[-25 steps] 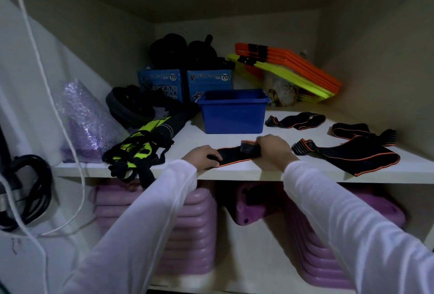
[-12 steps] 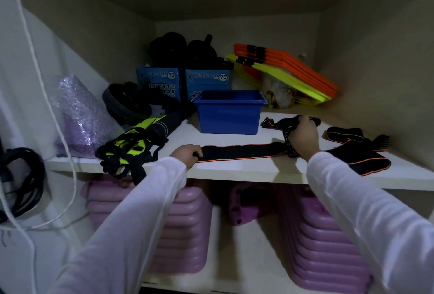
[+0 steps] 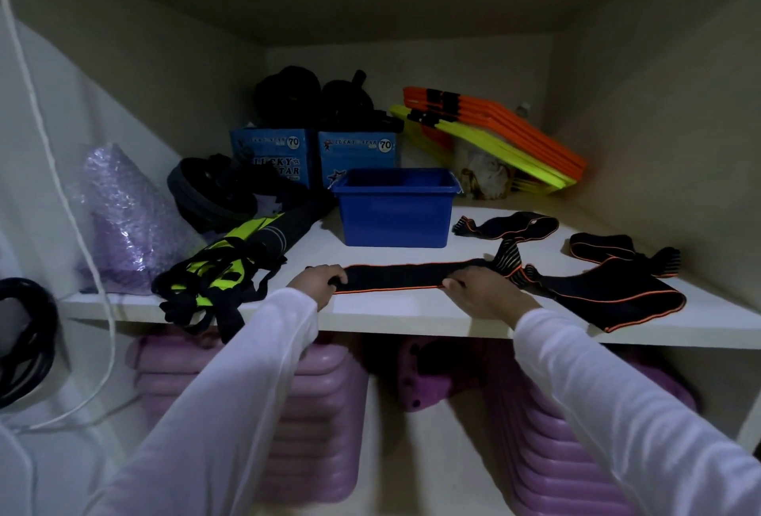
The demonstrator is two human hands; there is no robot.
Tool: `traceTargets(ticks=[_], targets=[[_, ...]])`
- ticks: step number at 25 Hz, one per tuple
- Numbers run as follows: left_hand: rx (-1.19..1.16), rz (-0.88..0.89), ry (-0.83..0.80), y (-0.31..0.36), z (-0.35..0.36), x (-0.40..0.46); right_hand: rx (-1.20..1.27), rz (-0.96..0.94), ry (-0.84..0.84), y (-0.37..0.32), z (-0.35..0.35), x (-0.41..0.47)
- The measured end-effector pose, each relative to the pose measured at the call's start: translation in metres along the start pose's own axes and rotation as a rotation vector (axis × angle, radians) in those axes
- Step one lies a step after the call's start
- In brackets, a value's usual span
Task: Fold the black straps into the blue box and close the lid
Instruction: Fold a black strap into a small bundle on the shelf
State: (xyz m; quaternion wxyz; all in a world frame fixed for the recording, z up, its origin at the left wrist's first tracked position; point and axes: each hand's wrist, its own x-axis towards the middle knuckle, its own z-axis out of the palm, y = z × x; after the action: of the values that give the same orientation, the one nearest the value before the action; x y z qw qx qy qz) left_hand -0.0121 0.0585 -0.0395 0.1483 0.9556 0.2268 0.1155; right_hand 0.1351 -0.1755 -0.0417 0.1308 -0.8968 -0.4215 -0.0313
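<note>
— Where's the black orange-edged fabric strap (image 3: 395, 277)?
— Flat on the white shelf (image 3: 412, 311), in front of the open blue plastic box (image 3: 394, 211).
— The hands?
— Left hand (image 3: 319, 283) grasps its left end; right hand (image 3: 484, 293) pinches its right part.

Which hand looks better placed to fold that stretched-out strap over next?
Probably the right hand. It rests on the strap near its free striped end, with room to carry it leftward. The left hand grips the other end, so it suits as the anchor.
</note>
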Motion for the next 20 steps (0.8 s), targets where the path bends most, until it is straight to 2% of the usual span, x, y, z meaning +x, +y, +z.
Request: traceTargets(ticks=[8, 12, 16, 20], targets=[[0.109, 0.054, -0.016, -0.021, -0.003, 0.043, -0.062, 0.084, 0.159, -0.016, 0.018, 0.025], [0.123, 0.077, -0.04, -0.034, -0.01, 0.056, -0.051, 0.135, 0.18, -0.012, 0.02, 0.029], [0.116, 0.049, -0.062, -0.044, -0.016, 0.064, -0.274, 0.32, 0.076, 0.001, 0.006, 0.024], [0.07, 0.042, -0.041, -0.045, -0.012, 0.067, -0.196, 0.497, 0.003, 0.006, -0.007, 0.032]])
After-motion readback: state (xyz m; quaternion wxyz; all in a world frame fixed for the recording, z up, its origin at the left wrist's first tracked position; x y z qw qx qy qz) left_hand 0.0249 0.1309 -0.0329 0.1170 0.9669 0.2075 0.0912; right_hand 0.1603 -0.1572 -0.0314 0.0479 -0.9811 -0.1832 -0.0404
